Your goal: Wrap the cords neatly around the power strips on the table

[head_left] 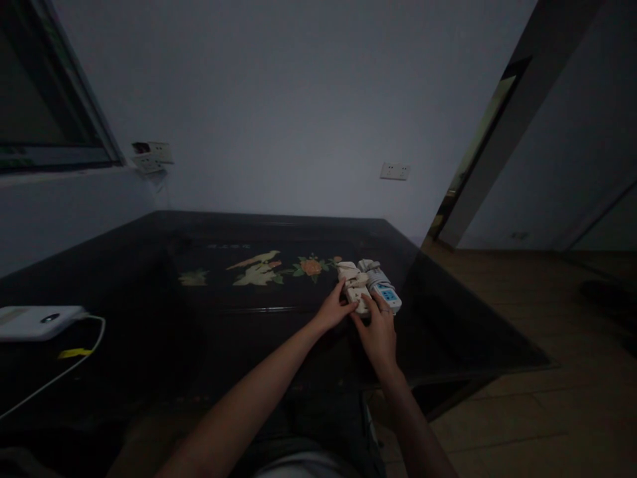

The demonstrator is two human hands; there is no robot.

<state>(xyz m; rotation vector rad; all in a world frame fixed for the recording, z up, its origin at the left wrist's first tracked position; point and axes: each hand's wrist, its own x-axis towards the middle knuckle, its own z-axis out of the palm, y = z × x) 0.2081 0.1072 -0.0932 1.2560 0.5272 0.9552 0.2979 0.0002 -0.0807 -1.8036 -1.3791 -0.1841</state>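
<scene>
Two power strips lie side by side on a dark table (pixel 298 358), right of its painted bird and flowers. Nearer my left hand is the cream power strip (pixel 356 293), its cord bundled around it. The white power strip (pixel 389 296) with a blue socket panel lies just to its right, also wrapped in its cord. My left hand (pixel 332 311) grips the cream strip's left side, thumb toward its near end. My right hand (pixel 379 333) holds that near end, its fingers over the top and close to the white strip. Both strips appear to rest on the tabletop.
A white device (pixel 37 323) with a thin cable (pixel 102 332) sits at the table's left, beside a yellow scrap (pixel 74 353). Wall sockets (pixel 395 172) are behind the table, with more sockets (pixel 160 153) at the left corner. Wooden floor (pixel 557 411) lies to the right.
</scene>
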